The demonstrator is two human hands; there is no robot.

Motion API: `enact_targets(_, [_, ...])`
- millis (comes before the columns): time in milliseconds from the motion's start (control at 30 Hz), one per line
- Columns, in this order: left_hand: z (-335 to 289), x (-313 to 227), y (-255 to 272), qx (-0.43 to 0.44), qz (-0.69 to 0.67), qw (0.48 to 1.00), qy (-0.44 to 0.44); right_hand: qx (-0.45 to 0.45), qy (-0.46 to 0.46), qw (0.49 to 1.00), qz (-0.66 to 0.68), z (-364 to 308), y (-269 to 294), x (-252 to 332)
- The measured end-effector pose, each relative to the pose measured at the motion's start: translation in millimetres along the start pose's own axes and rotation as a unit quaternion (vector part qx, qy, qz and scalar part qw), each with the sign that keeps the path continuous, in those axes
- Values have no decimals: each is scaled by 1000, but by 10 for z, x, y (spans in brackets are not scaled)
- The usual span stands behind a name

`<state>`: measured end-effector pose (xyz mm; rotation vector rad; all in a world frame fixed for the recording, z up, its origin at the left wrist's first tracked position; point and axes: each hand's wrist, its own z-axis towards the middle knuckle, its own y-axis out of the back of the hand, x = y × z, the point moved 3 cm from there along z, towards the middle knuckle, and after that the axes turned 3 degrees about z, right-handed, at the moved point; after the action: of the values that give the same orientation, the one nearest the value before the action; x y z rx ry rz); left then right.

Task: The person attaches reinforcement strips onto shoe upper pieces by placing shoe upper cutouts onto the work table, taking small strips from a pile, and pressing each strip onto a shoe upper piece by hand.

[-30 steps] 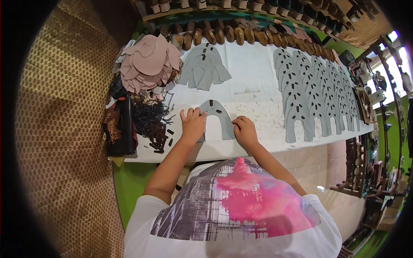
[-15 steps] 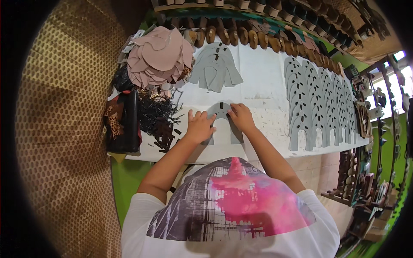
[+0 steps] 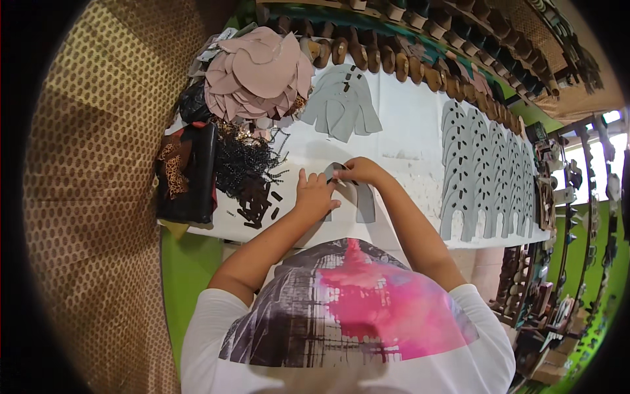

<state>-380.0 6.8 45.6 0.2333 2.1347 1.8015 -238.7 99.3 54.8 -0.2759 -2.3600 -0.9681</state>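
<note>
A grey U-shaped shoe-upper piece (image 3: 365,202) lies in front of me on the white table, its curved end pointing away. My left hand (image 3: 314,196) rests on its left side, fingers apart and thumb stretched out. At the curved end, my right hand (image 3: 362,172) is closed, thumb and fingertips pinching the piece's edge, which looks slightly lifted. The dark tab seen there earlier is now covered by those fingers. Beyond the hands, similar grey pieces (image 3: 363,108) overlap in a fanned stack with small dark tabs on top.
Rows of overlapped grey pieces (image 3: 453,172) cover the table's right. On the left are a pile of pink pieces (image 3: 266,65), black beaded strands (image 3: 239,164), dark tabs (image 3: 252,207) and a black box (image 3: 205,174). Wooden shoe lasts (image 3: 388,59) line the far edge.
My right hand has moved from the piece's right edge onto its curved end and pinched it. The left hand stays on the left side. The whole view has shifted slightly.
</note>
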Motion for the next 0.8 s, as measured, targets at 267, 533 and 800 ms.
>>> enact_targets(267, [10, -14, -51, -33, -6, 999, 8, -174, 4, 983, 59, -135, -246, -81])
enact_targets(533, [36, -21, -27, -32, 32, 999, -13, -236, -35, 971, -16, -110, -312, -38])
enact_targets(800, [-52, 47, -99, -25, -35, 999, 7, -329, 26, 939, -94, -456, -588, 259])
